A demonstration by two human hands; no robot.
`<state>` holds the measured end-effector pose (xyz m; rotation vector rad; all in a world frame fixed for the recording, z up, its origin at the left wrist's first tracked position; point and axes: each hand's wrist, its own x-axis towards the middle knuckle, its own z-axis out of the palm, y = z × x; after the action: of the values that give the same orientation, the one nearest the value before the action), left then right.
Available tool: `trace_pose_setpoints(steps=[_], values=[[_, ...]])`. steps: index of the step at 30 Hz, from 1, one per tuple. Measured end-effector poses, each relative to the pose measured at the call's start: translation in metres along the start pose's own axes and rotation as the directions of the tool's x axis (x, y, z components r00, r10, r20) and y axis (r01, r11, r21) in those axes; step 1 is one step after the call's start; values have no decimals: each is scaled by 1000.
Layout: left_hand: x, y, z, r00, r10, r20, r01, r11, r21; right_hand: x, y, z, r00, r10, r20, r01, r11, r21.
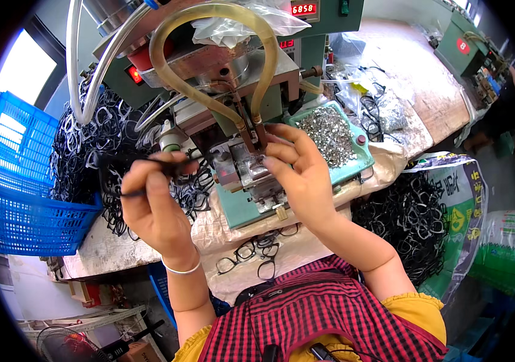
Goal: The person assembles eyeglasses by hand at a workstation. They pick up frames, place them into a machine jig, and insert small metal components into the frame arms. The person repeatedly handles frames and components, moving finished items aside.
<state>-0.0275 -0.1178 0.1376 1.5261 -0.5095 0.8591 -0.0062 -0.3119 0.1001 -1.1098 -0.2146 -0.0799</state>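
My left hand (155,205) is closed on a black eyeglass frame (126,175), held to the left of the bench machine's fixture. That frame is smeared by motion. My right hand (303,172) reaches into the machine from the right, fingertips pinched together beside the metal fixture (251,169) and just next to the brown metal electrode (257,137) above it. Whatever lies between those fingertips is too small or hidden to make out. A green tray (363,154) of small shiny metal parts (327,133) sits right of the fixture, behind my right hand.
A yellowed hose (215,12) loops over the machine. Piles of black eyeglass frames lie at the left (97,120) and in a sack (463,229) at the lower right. Several loose frames (263,250) lie on the bench before me. Blue crates (28,211) stand far left.
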Motion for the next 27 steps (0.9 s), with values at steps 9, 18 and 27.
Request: trace_pose_setpoints(steps=[9, 18, 27], values=[[-40, -7, 35, 806, 186, 562, -400, 871, 285, 29, 41, -153, 919, -371, 132, 120, -55, -991], [-41, -8, 39, 806, 181, 564, -398, 871, 290, 73, 63, -123, 865, -428, 261, 286, -5, -958], [-106, 6, -59, 972, 67, 225, -217, 618, 756, 33, 44, -150, 846, -492, 206, 304, 127, -944]])
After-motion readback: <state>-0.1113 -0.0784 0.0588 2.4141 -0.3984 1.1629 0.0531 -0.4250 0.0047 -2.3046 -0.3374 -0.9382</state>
